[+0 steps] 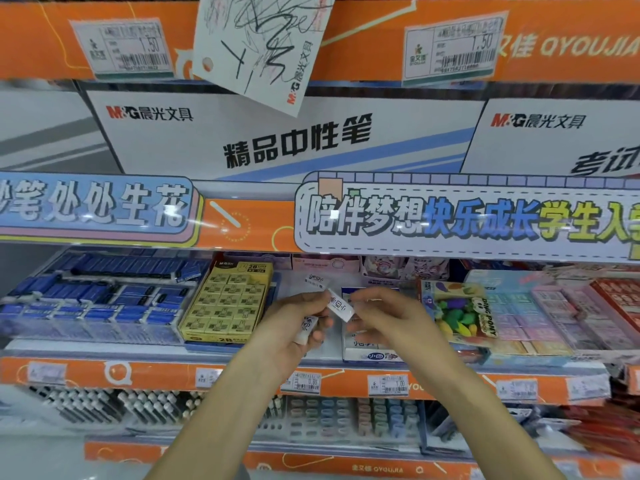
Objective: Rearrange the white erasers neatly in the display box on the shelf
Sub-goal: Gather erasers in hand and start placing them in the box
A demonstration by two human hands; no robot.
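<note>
The display box [372, 355] sits tight between a yellow box [225, 303] and a toy pack [464, 313]. Left hand [298, 327] clutches an eraser [308, 329]; right hand [384, 313] pinches another eraser [341, 303], both raised before the shelf.

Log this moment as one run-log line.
left hand: holds white eraser | right hand: pinches second eraser with left fingers | display box: below hands | third eraser: behind hands

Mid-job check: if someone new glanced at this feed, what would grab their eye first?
Two bare hands meet at centre, left hand and right hand sharing a white eraser. Left of them sits a yellow eraser box. A scribbled test card hangs from the orange top shelf.
</note>
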